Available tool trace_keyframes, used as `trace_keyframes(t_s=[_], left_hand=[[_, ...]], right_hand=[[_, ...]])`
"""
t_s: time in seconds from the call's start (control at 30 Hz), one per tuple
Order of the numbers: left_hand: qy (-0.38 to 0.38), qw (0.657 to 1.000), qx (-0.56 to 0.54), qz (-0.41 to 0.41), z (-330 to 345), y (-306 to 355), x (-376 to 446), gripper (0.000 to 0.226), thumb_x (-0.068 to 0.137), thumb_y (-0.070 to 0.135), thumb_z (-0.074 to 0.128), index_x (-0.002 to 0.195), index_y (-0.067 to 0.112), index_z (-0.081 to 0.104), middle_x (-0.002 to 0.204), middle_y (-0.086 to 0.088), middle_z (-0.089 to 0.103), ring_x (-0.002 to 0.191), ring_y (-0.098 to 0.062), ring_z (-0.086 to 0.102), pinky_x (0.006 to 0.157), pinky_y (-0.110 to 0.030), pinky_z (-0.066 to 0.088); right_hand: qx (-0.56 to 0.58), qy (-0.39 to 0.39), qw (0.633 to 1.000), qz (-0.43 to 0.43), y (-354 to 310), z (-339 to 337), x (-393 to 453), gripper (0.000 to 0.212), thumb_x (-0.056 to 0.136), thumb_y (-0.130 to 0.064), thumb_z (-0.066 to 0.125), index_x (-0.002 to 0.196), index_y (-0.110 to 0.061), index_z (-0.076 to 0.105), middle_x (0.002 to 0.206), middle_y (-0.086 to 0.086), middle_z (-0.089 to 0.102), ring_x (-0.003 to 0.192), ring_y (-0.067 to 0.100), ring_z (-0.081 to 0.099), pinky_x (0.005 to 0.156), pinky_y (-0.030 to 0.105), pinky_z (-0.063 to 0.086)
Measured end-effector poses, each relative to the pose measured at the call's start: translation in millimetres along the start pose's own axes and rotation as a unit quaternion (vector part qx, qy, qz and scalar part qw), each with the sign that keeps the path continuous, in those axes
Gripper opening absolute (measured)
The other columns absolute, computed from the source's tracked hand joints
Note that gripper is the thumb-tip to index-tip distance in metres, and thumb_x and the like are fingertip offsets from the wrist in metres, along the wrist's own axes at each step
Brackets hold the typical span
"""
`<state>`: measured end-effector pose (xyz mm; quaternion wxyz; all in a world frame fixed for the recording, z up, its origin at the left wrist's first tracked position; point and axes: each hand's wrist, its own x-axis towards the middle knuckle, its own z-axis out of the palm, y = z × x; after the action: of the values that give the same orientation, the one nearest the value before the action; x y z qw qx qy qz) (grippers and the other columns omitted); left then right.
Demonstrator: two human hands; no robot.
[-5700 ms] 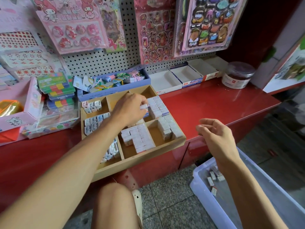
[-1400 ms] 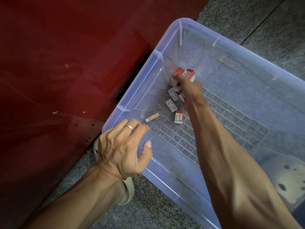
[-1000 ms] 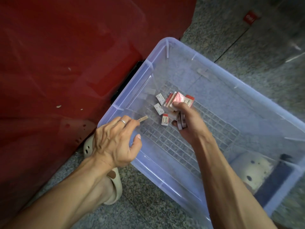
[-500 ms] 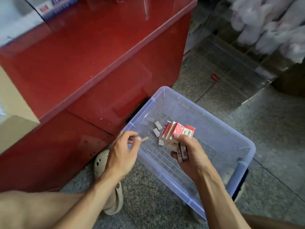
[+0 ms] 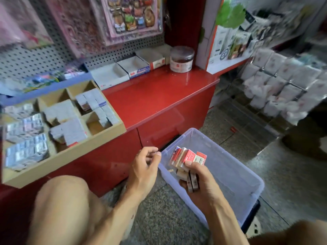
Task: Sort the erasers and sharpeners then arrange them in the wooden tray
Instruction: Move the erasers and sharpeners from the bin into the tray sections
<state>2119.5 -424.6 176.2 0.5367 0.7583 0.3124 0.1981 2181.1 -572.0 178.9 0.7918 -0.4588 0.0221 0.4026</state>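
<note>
**Q.** What do the fingers hold?

**A.** The right hand is curled round a bundle of erasers: red-and-white sleeved ones fanned at the top under the thumb, darker ones tucked lower against the palm. The left hand has its fingers drawn narrow, tips together; whether they pinch something small cannot be told through the blur.

**Q.** Where does everything lie, taking the wooden tray as landmark?

**A.** The wooden tray sits on the red surface, its near edge overhanging. Both hands are below and to the right of it, over the clear plastic bin on the floor. Most of the tray's compartments are stacked with pale packets; the rear two look largely bare.

**Q.** How is the step best done?

**A.** Judged as carrying the bundle up to the tray. Keep the grip firm, since the fanned top pieces could slip. Hold the bundle beside the tray and let the left hand draw off one piece at a time, matching each to its like stack.
</note>
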Motion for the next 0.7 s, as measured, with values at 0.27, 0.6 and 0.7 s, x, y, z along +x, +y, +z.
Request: trace_keyframes(t_s=[0.27, 0.6, 0.7], left_hand=[[0.002, 0.997, -0.048, 0.066, -58.5, 44.1, -13.3, 0.012, 0.090, 0.029, 0.068, 0.093, 0.020, 0.076, 0.096, 0.010, 0.071, 0.089, 0.006, 0.063, 0.075, -0.005, 0.042], [-0.005, 0.962, -0.269, -0.034, -126.1, 67.9, 18.0, 0.010, 0.086, 0.018, 0.070, 0.092, 0.012, 0.076, 0.092, -0.008, 0.075, 0.088, -0.016, 0.068, 0.084, -0.028, 0.051], [0.045, 0.962, -0.264, -0.044, -137.8, 68.1, 32.2, 0.009, 0.081, 0.016, 0.076, 0.089, 0.012, 0.072, 0.086, -0.005, 0.074, 0.081, -0.016, 0.068, 0.078, -0.031, 0.052]], right_hand=[[-0.070, -0.087, 0.993, -0.037, -7.4, 77.8, -8.3, 0.054, 0.057, -0.035, 0.077, 0.102, -0.009, 0.063, 0.076, 0.003, 0.062, 0.060, 0.011, 0.054, 0.056, 0.026, 0.037], [-0.081, -0.120, 0.986, -0.085, -9.1, 159.6, 19.6, 0.066, 0.057, -0.042, 0.091, 0.111, -0.007, 0.074, 0.108, 0.021, 0.068, 0.102, 0.035, 0.055, 0.079, 0.037, 0.043], [-0.071, -0.135, 0.984, -0.087, -12.8, 173.5, 30.2, 0.031, 0.073, -0.023, 0.076, 0.102, -0.012, 0.078, 0.103, 0.015, 0.072, 0.091, 0.022, 0.068, 0.070, 0.025, 0.054]])
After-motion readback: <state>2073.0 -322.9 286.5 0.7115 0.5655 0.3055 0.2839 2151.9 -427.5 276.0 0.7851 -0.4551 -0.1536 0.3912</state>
